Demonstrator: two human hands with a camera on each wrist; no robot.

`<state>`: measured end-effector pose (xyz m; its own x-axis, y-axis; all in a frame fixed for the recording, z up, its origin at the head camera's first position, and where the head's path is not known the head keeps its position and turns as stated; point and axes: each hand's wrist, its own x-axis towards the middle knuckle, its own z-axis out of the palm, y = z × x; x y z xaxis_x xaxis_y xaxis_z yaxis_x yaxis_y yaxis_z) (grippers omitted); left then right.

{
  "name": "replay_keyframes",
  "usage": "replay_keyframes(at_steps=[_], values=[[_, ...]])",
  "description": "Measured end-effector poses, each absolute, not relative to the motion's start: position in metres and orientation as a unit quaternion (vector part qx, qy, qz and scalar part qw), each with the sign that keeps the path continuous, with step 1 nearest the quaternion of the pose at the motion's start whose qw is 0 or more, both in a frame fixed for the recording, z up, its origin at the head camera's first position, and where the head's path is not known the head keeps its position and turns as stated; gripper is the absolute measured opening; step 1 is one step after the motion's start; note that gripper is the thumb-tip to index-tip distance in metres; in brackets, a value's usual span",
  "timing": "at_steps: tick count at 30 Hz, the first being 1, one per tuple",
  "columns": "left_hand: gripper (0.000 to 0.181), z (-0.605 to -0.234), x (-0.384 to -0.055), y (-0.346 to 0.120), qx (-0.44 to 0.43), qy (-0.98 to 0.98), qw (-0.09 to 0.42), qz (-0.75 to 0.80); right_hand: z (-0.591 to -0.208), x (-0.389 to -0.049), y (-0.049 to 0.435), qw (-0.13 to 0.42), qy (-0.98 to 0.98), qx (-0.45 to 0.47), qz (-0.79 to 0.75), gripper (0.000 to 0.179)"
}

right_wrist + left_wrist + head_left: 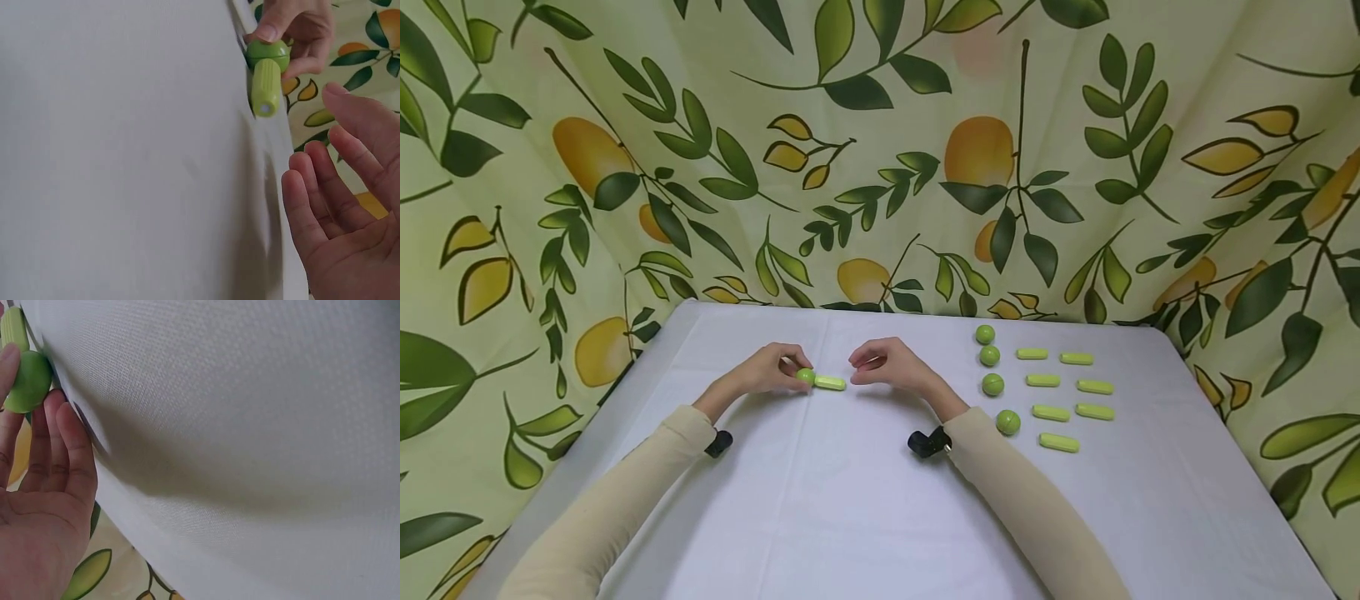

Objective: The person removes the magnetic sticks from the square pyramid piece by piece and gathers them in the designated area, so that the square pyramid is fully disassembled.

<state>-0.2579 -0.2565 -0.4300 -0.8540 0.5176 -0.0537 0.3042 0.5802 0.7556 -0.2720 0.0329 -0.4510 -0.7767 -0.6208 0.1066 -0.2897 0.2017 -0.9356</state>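
Observation:
Between thumb and fingers, my left hand [775, 368] pinches a green ball [806, 376] low over the white table. A light green rod [831, 383] extends from the ball toward the right, its near end against the ball. In the right wrist view the rod [266, 94] points its pale round end tip at the camera, with the ball [269, 55] behind it. My right hand [891, 367] hovers just right of the rod's free end, fingers loosely bent and apart, holding nothing.
Several green balls [992, 384] form a column at the right of the white table [865, 517]. Beside them, several light green rods [1051, 413] lie in two columns. A leaf-and-fruit patterned curtain [895, 208] hangs round the table's back and sides.

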Motion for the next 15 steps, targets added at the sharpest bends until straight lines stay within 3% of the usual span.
replay_keyframes(at_steps=[15], values=[[0.021, -0.427, -0.259, -0.254, 0.244, 0.878, 0.13, 0.39, -0.464, -0.274, -0.009, 0.122, 0.764, -0.327, -0.543, 0.028]])
